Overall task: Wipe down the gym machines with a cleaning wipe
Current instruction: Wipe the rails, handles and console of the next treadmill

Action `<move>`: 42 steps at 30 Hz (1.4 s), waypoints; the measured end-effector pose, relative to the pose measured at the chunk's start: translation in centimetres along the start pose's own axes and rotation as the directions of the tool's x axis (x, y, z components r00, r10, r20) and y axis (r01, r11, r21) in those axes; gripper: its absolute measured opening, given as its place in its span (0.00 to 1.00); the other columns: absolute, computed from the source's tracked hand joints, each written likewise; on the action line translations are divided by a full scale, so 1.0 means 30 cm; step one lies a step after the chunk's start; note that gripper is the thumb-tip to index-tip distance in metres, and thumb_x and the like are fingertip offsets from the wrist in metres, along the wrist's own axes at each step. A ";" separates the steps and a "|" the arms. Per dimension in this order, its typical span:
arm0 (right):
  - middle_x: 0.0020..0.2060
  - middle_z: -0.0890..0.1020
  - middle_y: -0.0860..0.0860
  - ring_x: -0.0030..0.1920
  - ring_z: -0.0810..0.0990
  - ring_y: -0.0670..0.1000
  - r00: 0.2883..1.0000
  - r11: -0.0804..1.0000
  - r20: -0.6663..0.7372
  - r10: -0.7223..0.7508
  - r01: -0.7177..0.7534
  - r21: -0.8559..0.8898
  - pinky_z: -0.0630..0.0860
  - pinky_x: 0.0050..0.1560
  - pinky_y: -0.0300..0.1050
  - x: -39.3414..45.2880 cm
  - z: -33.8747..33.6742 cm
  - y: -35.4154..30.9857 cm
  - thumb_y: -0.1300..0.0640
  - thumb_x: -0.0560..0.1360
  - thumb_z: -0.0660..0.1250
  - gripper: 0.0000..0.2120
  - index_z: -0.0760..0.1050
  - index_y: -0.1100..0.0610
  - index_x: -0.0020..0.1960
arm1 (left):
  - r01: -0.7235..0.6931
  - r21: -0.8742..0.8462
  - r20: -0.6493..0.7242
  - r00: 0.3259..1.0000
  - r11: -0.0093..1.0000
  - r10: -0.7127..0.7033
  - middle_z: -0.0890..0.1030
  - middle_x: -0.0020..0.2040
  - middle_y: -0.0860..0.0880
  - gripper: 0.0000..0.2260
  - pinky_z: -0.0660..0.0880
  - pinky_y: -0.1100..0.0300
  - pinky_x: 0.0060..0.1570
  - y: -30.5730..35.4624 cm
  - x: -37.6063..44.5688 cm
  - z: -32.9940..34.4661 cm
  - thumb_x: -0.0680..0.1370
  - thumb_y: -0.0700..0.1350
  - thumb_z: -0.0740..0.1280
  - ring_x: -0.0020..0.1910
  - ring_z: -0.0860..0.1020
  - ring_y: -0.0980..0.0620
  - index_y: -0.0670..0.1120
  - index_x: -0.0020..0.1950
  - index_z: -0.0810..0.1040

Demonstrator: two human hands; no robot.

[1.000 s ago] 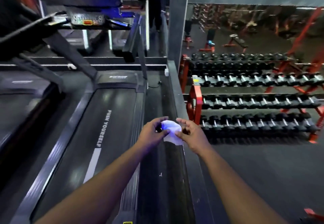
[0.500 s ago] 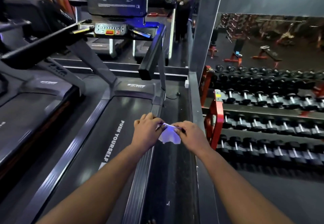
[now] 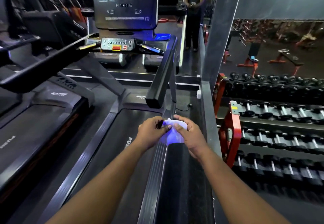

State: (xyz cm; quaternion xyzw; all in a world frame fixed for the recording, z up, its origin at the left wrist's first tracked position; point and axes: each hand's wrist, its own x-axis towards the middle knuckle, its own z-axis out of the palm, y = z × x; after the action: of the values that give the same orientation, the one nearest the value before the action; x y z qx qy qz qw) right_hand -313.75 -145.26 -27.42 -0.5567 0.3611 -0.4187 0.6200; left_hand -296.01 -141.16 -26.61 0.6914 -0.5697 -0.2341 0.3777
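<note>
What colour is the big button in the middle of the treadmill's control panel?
Red, with a yellow border: the big button on the control panel, seen in the head view.

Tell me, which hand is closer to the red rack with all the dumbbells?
The right hand is nearer. It grips the wipe on the side toward the red rack, with only the grey ledge between. The left hand grips the wipe's far side, over the treadmill's edge.

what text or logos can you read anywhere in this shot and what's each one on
"PUS", cut off by the left hand: treadmill belt.
"PUSH", blurred: neighbouring treadmill belt.
"VIVA", blurred and only likely: left treadmill's upright.
Logos on both motor covers: too blurred to read.
Console screen text and keypad labels: too small to read.
</note>
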 end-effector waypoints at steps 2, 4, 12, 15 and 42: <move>0.53 0.87 0.53 0.52 0.85 0.52 1.000 1.000 -0.008 -0.015 0.015 -0.003 0.82 0.53 0.51 0.106 -0.002 0.014 0.60 0.81 0.68 0.09 0.83 0.57 0.59 | -0.022 0.057 -0.125 0.992 0.998 0.029 0.83 0.41 0.60 0.13 0.78 0.45 0.51 0.015 0.065 -0.031 0.70 0.67 0.67 0.42 0.80 0.58 0.61 0.48 0.79; 0.50 0.87 0.50 0.50 0.85 0.50 0.993 0.999 -0.114 -0.043 0.041 -0.017 0.82 0.50 0.48 0.227 -0.007 0.026 0.62 0.81 0.66 0.08 0.84 0.54 0.54 | -0.054 0.080 -0.284 0.956 0.995 0.075 0.82 0.45 0.60 0.10 0.78 0.46 0.52 0.032 0.134 -0.055 0.73 0.65 0.66 0.46 0.81 0.57 0.63 0.51 0.79; 0.65 0.81 0.51 0.67 0.77 0.46 0.898 0.935 -0.295 -0.325 0.260 -0.241 0.72 0.69 0.45 0.590 0.158 0.027 0.61 0.82 0.62 0.15 0.79 0.59 0.67 | 0.090 -0.059 -0.448 0.888 0.994 -0.107 0.79 0.57 0.50 0.14 0.74 0.49 0.65 0.067 0.406 -0.088 0.81 0.55 0.61 0.59 0.77 0.49 0.50 0.60 0.79; 0.78 0.66 0.52 0.79 0.61 0.47 0.958 0.954 -0.021 -0.285 0.282 -0.106 0.59 0.79 0.51 0.525 0.260 0.088 0.46 0.85 0.56 0.25 0.66 0.58 0.78 | 0.162 -0.218 -0.378 0.895 0.963 -0.236 0.78 0.65 0.49 0.22 0.71 0.54 0.70 0.079 0.445 -0.085 0.78 0.60 0.61 0.65 0.76 0.54 0.49 0.67 0.77; 0.81 0.33 0.51 0.81 0.33 0.56 0.838 0.827 0.365 -0.406 0.507 -0.244 0.36 0.80 0.58 0.444 0.244 0.157 0.21 0.72 0.47 0.56 0.39 0.63 0.81 | 0.244 -0.105 -0.143 0.956 0.964 -0.257 0.72 0.76 0.50 0.29 0.64 0.56 0.76 0.041 0.494 -0.097 0.78 0.51 0.54 0.73 0.70 0.59 0.50 0.80 0.66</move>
State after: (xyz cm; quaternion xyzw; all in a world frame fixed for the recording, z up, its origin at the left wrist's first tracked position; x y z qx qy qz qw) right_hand -301.34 -154.56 -30.98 -0.7798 0.1833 -0.4008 0.4446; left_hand -291.00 -154.81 -22.30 0.7572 -0.4357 -0.2500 0.4176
